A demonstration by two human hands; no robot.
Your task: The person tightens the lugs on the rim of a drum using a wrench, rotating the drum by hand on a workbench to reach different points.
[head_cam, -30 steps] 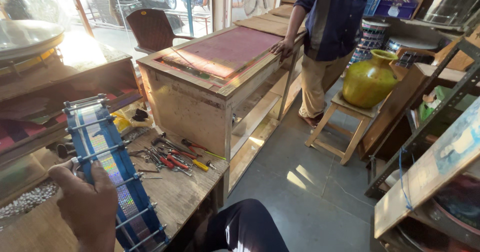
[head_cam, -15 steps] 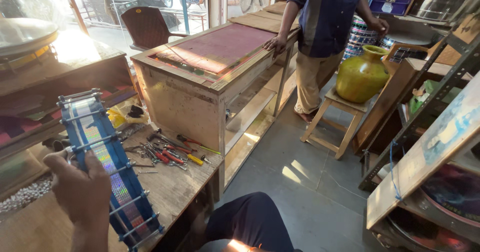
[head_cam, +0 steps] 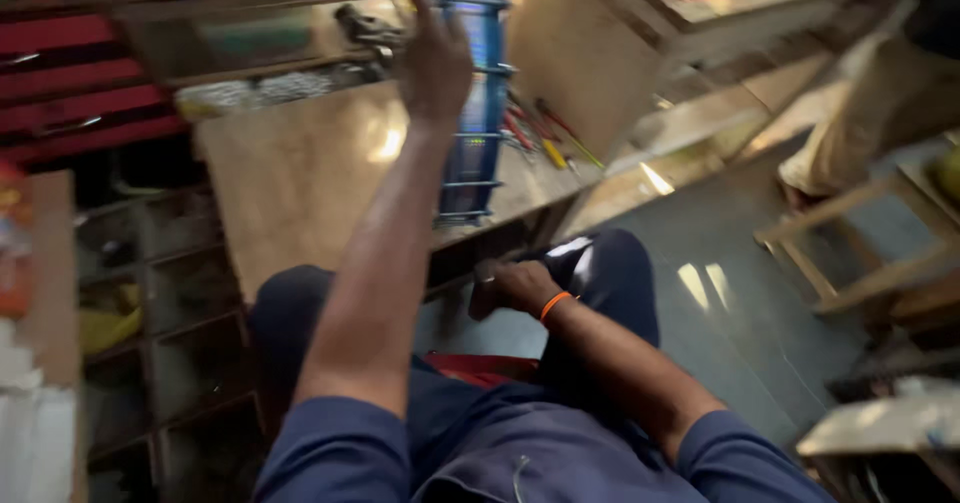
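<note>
The fingers (head_cam: pixel 432 25) of the left hand (head_cam: pixel 436 63) curl around the left edge of a blue metal frame (head_cam: pixel 476 113), which lies lengthwise on the wooden tabletop (head_cam: pixel 300 178) with a patterned strip running down its middle. The left arm stretches straight out from the body to reach it.

The right hand (head_cam: pixel 512 288) rests low, near the person's knee in dark trousers, just under the tabletop's front edge. Its fingers look loosely bent, though the picture is too blurred to tell whether they hold anything. An orange band (head_cam: pixel 553 305) circles that wrist.

Just right of the frame, small hand tools (head_cam: pixel 545 138) with red and yellow handles lie scattered on the tabletop. Beyond them stands a large wooden crate (head_cam: pixel 640 33). On the grey floor to the right are a wooden stool (head_cam: pixel 850 253) and another person's leg in tan trousers (head_cam: pixel 870 123).
</note>
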